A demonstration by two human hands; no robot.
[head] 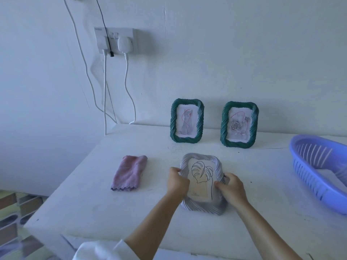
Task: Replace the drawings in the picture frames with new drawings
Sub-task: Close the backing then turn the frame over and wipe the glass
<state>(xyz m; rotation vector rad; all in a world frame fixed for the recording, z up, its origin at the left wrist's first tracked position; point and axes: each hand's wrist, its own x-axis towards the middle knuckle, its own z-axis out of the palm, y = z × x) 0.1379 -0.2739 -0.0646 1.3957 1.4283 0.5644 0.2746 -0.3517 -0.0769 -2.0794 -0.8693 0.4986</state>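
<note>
**A:** Where was the pale frame [202, 208] at that moment?

**B:** Down at the front of the white surface [90, 194], face up, right in front of the person, and both hands were on it! The left hand [177, 182] had its fingers curled over the left rim. The right hand [231, 188] gripped the right rim, thumb laid on the front by the picture's edge.

**A:** And what sat inside it?

**B:** A leaf drawing [201, 177], black line on cream paper. Whether the frame lay flat or was tipped up a touch, I couldn't tell from where I stood.

**A:** The other frames?

**B:** Two green ones stood upright at the back, close to the wall, well apart from the hands. The left green frame [173, 122] showed a cat drawing [186, 121], and the right green frame [224, 126] a rose drawing [238, 124]. Both had red scribbles across them.

**A:** Anything else about?

**B:** A folded pink cloth [129, 172] lay left of the pale frame, near but not touching. A blue slotted basket [309, 177] sat off at the right edge. Up on the wall, a double socket [115, 34] carried two plugs, with white cables [126, 81] hanging down towards the surface.
</note>
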